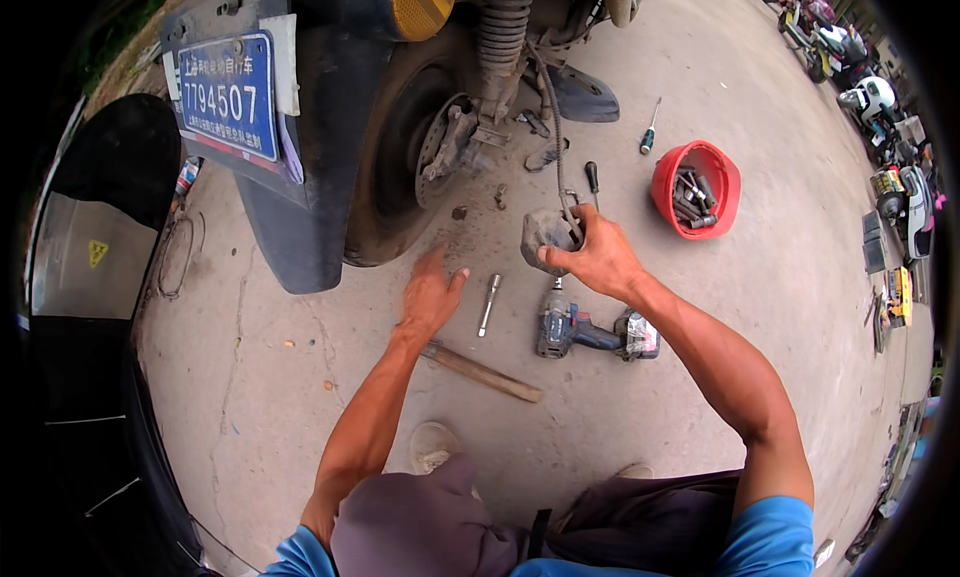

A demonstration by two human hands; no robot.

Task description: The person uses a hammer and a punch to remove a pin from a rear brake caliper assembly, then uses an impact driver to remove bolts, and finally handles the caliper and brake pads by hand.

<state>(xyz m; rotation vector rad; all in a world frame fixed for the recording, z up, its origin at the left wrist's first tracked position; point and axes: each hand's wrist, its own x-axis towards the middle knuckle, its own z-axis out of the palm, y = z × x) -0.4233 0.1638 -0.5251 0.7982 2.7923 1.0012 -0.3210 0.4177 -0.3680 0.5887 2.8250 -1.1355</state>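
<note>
My right hand grips a dirty grey brake caliper by its edge, thumb on the near side. A brake hose runs from it up to the scooter. My left hand hovers low near the rear wheel, fingers slightly blurred, thumb apart, holding nothing. Beyond it is the brake disc with a rusty part at the hub. Between my hands a metal socket bar lies on the ground. Just below the caliper rests a cordless impact wrench.
A wooden handle lies near my feet, one end by my left wrist. Right of the wheel are a black-handled tool, a screwdriver and a red helmet holding several sockets. Parked scooters line the far right.
</note>
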